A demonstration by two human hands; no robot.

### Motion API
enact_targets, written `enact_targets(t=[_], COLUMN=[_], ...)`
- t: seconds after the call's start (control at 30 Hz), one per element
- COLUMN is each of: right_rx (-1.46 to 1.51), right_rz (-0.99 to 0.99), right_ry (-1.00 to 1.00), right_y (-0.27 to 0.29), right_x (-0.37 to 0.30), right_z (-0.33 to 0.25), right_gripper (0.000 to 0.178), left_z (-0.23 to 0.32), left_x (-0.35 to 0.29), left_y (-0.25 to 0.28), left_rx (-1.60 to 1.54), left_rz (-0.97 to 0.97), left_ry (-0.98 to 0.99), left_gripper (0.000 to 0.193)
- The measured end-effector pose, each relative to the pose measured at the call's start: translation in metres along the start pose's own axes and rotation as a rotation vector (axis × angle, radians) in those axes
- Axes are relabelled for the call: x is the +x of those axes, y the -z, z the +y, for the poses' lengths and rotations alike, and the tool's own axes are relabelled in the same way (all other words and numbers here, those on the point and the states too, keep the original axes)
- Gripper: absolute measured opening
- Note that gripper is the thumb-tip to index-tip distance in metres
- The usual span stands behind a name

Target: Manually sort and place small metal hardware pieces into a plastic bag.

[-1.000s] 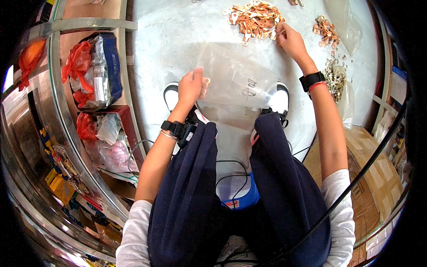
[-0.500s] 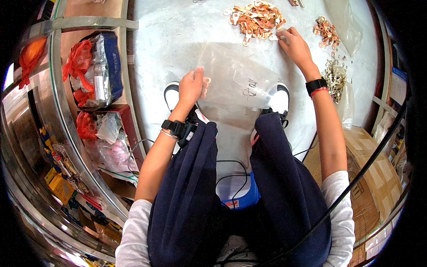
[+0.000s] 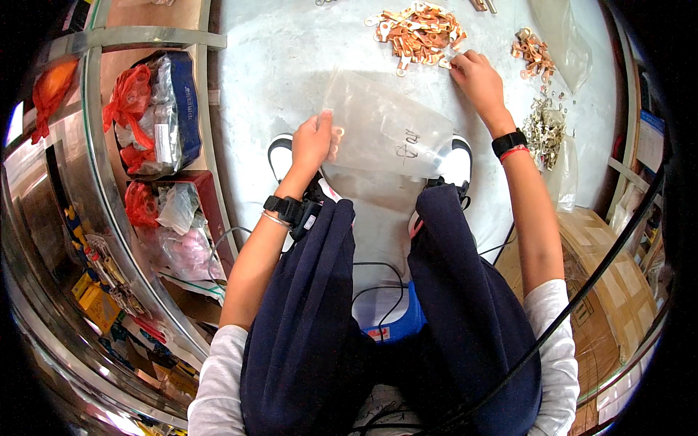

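My left hand (image 3: pixel 313 142) is closed on the edge of a clear plastic bag (image 3: pixel 385 120) with handwriting on it. The bag hangs flat between my knees and the floor, and some of my fingers show through its film. Ahead on the right, my right hand (image 3: pixel 480 86) has its fingers bent together in a pinch at the near right edge of a pile of copper cable lugs (image 3: pixel 422 33). A single copper lug (image 3: pixel 444 64) is at its fingertips; the exact grip is partly hidden.
A smaller heap of copper lugs (image 3: pixel 533 52) and a scatter of small silvery metal parts (image 3: pixel 545 127) lie to the right. A plastic bag (image 3: pixel 571 58) lies beyond them. Shelving with bagged goods (image 3: pixel 156 116) lines the left. A cardboard box (image 3: pixel 611 280) stands at my right.
My right hand has shifted slightly left and nearer, its fingers closing by the lug at the pile's edge. My left hand and the bag have hardly moved.
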State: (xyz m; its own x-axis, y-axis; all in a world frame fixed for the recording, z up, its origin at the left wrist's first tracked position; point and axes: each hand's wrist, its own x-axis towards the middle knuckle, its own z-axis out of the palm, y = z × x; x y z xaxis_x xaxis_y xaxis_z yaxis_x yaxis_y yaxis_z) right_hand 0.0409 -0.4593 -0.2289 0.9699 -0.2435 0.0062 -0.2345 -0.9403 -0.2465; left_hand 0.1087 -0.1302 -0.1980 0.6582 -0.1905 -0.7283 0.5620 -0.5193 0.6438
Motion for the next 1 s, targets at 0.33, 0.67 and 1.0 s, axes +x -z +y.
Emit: enact_targets(t=[0.33, 0.67, 1.0], right_rx=[0.005, 0.811, 1.367], right_rz=[0.061, -0.248, -0.599], right_ry=[0.052, -0.419, -0.555], right_y=[-0.001, 0.029, 0.042], right_x=[0.0, -0.085, -0.096], right_z=[-0.011, -0.017, -0.046], right_gripper=[0.015, 0.011, 0.013], left_z=[0.003, 0.004, 0.004], left_x=[-0.003, -0.002, -0.003], left_y=[0.0, 0.0, 0.001], left_rx=[-0.023, -0.036, -0.139], left_rz=[-0.01, 0.082, 0.038], left_ry=[0.002, -0.077, -0.101], left_gripper=[0.044, 0.041, 0.042])
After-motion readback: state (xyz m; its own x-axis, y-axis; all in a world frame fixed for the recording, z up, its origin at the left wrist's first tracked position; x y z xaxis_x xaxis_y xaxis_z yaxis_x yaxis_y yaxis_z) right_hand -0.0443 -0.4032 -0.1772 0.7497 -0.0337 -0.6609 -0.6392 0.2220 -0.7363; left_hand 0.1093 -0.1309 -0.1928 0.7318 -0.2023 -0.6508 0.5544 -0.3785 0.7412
